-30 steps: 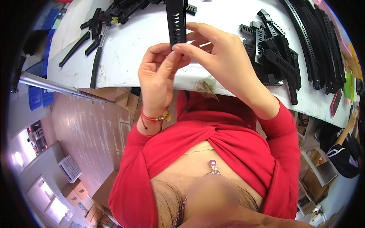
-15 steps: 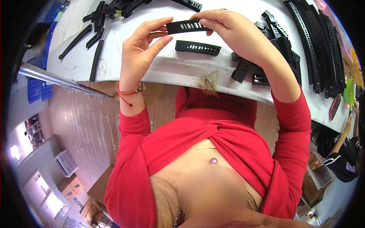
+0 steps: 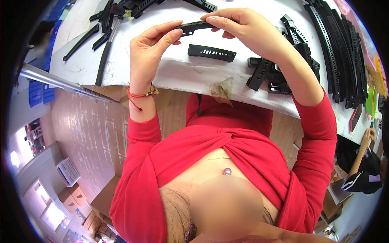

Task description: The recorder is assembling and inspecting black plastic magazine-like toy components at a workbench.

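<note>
Between my two hands a black slotted plastic piece (image 3: 197,26) is held up over the white table, turned so a narrow side with small holes shows. My left hand (image 3: 156,40) pinches its left end between thumb and fingers. At the right end, my right hand (image 3: 233,25) grips it with thumb and fingertips; that end is partly hidden. A similar black slotted piece (image 3: 211,53) lies on the table just below, touched by neither hand. Beside my right forearm is a loose pile of black slotted parts (image 3: 263,73).
Long black slotted strips (image 3: 338,52) lie bundled at the right of the white table (image 3: 174,73). More black parts (image 3: 106,44) are at the far left. A scrap of translucent film (image 3: 221,90) hangs over the near edge. Another person's arm (image 3: 360,156) shows at far right.
The held piece has been tilted from its wide slotted face to its narrow side. My left fingers have closed further over its end.
</note>
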A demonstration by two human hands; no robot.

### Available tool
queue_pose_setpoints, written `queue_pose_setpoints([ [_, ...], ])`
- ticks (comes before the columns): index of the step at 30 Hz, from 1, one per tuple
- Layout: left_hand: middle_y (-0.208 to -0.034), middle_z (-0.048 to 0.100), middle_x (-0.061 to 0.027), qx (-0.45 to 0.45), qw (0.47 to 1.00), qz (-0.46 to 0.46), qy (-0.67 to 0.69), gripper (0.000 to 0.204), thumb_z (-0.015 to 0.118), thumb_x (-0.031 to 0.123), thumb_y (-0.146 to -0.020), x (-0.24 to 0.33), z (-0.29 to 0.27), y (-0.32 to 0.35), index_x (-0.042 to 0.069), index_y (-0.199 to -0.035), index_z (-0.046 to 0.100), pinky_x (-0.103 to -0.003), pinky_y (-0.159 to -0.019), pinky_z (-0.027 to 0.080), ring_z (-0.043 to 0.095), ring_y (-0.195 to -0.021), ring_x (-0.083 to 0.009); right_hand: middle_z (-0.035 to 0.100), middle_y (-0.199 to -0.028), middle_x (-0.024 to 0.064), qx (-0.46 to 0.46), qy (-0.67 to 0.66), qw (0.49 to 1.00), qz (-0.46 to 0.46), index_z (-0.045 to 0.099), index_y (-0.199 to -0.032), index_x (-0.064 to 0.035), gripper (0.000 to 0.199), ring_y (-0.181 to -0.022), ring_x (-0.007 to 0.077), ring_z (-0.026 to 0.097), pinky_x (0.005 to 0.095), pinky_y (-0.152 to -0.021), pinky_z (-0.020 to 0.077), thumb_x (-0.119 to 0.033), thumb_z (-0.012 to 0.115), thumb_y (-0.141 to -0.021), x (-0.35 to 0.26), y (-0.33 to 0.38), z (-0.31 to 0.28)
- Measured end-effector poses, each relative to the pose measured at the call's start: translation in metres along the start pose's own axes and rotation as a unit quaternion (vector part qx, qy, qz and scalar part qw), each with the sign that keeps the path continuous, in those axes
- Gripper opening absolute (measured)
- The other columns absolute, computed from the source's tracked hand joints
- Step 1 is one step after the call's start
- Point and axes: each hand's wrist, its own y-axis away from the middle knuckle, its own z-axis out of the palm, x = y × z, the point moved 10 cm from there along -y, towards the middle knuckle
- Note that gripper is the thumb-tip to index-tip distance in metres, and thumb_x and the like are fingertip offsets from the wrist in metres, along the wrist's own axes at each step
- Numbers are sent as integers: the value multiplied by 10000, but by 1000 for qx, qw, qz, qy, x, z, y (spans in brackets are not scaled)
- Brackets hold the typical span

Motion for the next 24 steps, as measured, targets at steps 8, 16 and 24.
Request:
queue_pose_setpoints([
  [8, -1113, 739, -92, -17, 999, -31, -34, 304, 741, 39, -936, -5, 9, -4, -21, -1233, 716, -241, -820, 563, 693, -890, -119, 747, -1058, 105, -14, 113, 994, -4, 716, -1241, 4, 330, -904, 141, 671, 283, -842, 531, -192, 694, -977, -8, 1, -6],
  [16, -1228, 691, -81, -124, 930, 174, -300, 468, 818, 59, -811, 25, 41, 18, 76, -1265, 708, -373, -984, 513, 631, -1133, -249, 741, -1068, 139, 176, 277, 932, -156, 751, -1201, -42, 313, -969, 230, 695, 304, -882, 519, 26, 687, -903, -53, 124, -115],
  [24, -1316, 646, -118, -247, 914, 119, -300, 563, 789, 38, -803, 9, 52, 19, 51, -1349, 653, -354, -1044, 470, 612, -1204, -278, 725, -1195, 97, 315, 390, 863, -55, 740, -1240, -48, 349, -1201, 236, 626, 350, -1055, 448, 56, 686, -911, 29, 209, -127],
])
